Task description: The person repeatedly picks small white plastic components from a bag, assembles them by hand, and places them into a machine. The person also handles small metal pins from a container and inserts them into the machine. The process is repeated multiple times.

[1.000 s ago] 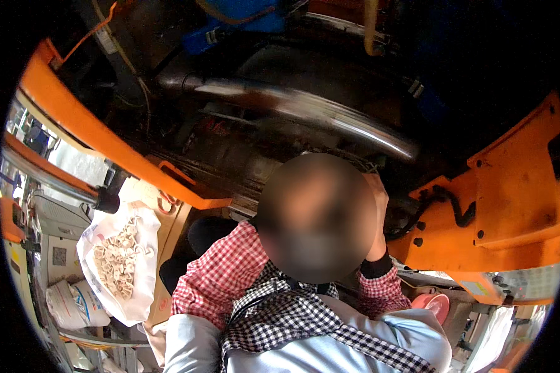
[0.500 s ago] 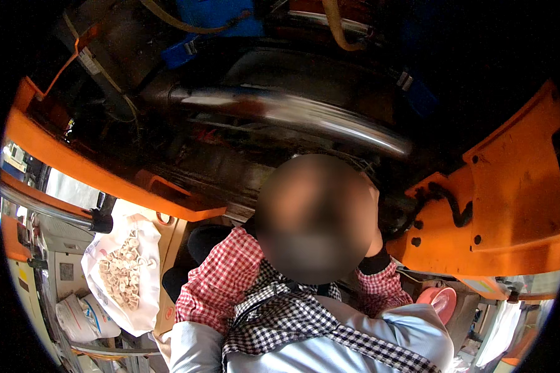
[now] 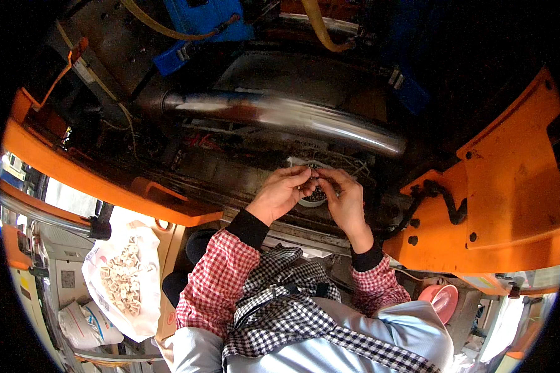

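Note:
My left hand [image 3: 281,191] and my right hand [image 3: 344,202] meet fingertip to fingertip in front of me. Both are closed in a pinch around something tiny, too small to name. Directly beneath them is a round white bowl [image 3: 313,202] holding small dark pieces, partly covered by my fingers. The bowl stands on the dark, grimy machine bed [image 3: 221,181], below a shiny metal bar [image 3: 280,115]. Red checked sleeves with black cuffs cover my forearms.
Orange machine guards flank me at left [image 3: 106,177] and right [image 3: 510,211]. At the lower left, an open white bag [image 3: 150,286] of small beige parts lies on a cardboard box [image 3: 173,273]. A pink bowl [image 3: 445,303] sits at the lower right. Yellowish hoses [image 3: 317,28] hang above.
The hands and bowl, hidden behind a blurred patch half a second ago, now show. My view has shifted slightly; the bag and guards stay in place.

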### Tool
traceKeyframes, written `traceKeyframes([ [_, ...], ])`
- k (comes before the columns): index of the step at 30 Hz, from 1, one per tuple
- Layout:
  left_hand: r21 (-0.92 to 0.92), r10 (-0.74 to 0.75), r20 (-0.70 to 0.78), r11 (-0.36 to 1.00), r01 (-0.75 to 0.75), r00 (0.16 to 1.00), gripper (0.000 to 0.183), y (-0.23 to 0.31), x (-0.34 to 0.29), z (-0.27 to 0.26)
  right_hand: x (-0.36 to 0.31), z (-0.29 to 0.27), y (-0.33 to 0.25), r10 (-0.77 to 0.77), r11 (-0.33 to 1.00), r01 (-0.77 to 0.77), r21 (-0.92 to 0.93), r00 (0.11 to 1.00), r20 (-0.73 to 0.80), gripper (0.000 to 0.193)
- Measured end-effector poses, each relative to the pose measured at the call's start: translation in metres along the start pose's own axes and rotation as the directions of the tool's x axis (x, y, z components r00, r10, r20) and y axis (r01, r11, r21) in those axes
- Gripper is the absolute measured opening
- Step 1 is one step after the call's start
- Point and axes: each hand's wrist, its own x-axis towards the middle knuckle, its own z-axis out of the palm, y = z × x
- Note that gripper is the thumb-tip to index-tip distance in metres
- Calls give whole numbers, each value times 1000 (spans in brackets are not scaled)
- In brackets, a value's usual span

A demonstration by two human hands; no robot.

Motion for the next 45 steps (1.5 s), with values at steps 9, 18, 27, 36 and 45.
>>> traceKeyframes([
  [9, -148, -8, 29, 989, 12, 1000, 16, 6, -13, 10, 11, -2, -4, 1, 986, -5, 169, 1000, 24, 15],
  [18, -191, -16, -8, 981, 14, 1000, 15, 26, -44, -1, 36, 2, -36, -177, 969, 132, 209, 960, 216, 12],
  [27, -267, 140, 4, 954, -133, 990, 19, 48, -57, -13, 59, 25, -70, -411, 911, 410, 38, 903, 127, 10],
  [36, -55, 367, -143, 924, -378, 919, 27, 51, -82, 2, 257, 67, -68, -211, 970, 241, -6, 835, -509, 21],
  [45, -7, 192, -283, 979, -202, 940, 18, 42, -127, 0, 419, 123, -19, -129, 987, 158, 5, 824, -552, 23],
])
